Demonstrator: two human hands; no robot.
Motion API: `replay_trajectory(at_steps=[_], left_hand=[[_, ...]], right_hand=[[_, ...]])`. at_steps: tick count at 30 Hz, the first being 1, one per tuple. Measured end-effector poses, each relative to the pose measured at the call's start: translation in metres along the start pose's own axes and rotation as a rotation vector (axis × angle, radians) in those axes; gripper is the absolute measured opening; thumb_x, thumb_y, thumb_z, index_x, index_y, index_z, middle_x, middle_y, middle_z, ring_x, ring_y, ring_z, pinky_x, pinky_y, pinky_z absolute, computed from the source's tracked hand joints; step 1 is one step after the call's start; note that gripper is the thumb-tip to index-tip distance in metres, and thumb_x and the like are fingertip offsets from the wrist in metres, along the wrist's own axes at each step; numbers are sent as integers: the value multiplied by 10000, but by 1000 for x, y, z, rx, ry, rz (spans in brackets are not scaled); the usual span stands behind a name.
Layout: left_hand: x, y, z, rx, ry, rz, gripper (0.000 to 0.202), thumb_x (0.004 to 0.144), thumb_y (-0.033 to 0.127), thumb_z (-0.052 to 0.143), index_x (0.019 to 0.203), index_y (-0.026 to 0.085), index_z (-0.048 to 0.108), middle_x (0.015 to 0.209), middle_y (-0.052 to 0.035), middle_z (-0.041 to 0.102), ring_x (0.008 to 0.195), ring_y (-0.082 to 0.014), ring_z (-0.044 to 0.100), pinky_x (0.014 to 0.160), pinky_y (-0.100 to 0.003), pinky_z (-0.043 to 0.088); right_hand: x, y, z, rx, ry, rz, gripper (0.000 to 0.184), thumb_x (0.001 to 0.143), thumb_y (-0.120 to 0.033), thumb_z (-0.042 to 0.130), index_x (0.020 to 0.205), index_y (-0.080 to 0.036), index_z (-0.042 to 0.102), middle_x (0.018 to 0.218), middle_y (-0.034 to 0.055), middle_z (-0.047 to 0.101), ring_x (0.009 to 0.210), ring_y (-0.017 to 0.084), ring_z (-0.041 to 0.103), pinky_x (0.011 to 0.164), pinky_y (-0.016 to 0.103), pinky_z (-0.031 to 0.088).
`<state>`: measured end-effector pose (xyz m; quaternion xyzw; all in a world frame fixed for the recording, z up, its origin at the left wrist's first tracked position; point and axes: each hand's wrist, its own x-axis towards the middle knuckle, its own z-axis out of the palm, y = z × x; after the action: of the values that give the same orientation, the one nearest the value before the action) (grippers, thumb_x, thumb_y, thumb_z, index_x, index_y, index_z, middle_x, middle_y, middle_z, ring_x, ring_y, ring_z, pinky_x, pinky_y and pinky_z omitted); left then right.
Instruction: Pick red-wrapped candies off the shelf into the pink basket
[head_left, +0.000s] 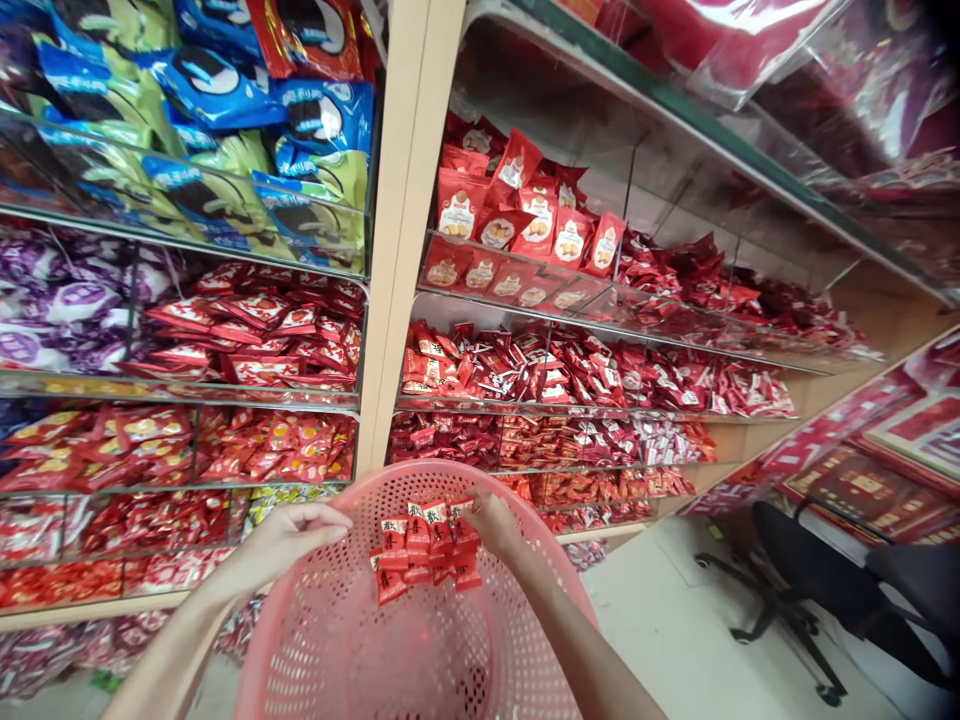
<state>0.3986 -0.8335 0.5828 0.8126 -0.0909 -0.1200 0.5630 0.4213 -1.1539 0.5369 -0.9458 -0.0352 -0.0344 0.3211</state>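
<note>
A pink perforated plastic basket (420, 640) stands in front of me. Several small red candy packets (424, 545) with black characters on white lie in a cluster against its far side. My right hand (495, 525) reaches inside, fingers bent down and pinched on a packet at the right end of the cluster. Over the left rim is my left hand (300, 535), with its fingers loosely stretched toward the packets and nothing seen in it. A gap separates it from the packets.
Shelves behind the basket carry red snack packets (532, 220), blue-green packets (217, 110) and purple-white sweets (67, 300) behind clear fronts. A wooden upright (405, 220) divides the shelves. On the right, a black wheeled chair (817, 580) stands on the pale floor (660, 640).
</note>
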Motion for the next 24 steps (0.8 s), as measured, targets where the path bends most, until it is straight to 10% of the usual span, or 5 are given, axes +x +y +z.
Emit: replay_trajectory(at_steps=[17,24], left_hand=[[0,7,1,-32,6,3,246,647,421,662,758,212,730,817,-37,727,798,-205,635,761,-300,473],[-2,7,0,-41,-3,11,235,657,412,655,764,216,728,833,-34,724,800,-194,631,763,-295,473]], right_hand=[[-7,-27,4,-363,14,88,281,882,-328,468,1083,-133,496,961,158,649,857,250,636,680,311,439],[-14,-40,-6,-303,-154,-451,576,723,-509,644,1211,-256,470,1186,62,550,1093,240,476,934,386,358]])
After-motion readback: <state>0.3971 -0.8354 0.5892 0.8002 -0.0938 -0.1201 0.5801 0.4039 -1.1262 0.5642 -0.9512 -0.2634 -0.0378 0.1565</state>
